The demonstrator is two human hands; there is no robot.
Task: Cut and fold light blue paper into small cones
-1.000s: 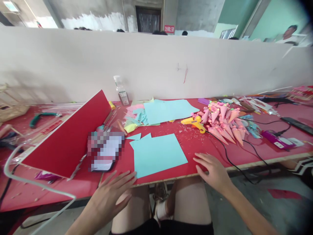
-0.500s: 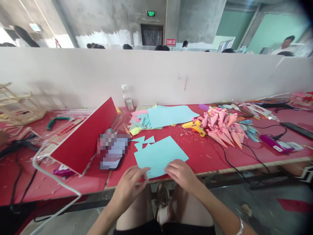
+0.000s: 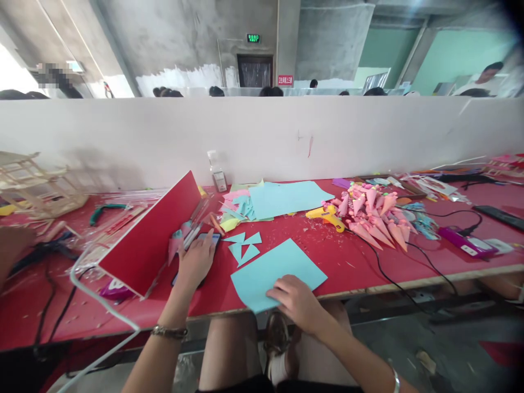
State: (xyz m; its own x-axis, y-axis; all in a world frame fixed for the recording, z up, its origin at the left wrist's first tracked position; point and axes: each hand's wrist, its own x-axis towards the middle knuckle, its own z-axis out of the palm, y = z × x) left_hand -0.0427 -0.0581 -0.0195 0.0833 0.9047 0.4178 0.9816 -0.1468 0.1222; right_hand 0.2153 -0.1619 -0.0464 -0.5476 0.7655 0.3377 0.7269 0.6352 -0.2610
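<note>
My left hand rests flat on a phone lying on the red table, beside a tilted red board. My right hand presses on the near edge of a light blue paper sheet that overhangs the table's front edge. Small blue paper triangles lie between the two hands. Neither hand grips anything.
A yellow glue gun and a heap of pink paper cones sit at the right, with black cables trailing over the edge. A stack of coloured paper and a bottle stand by the white partition. Wooden frames are at far left.
My left hand has moved from the blue sheet's edge up and left onto the phone. The right hand stays on the sheet, which has shifted slightly right.
</note>
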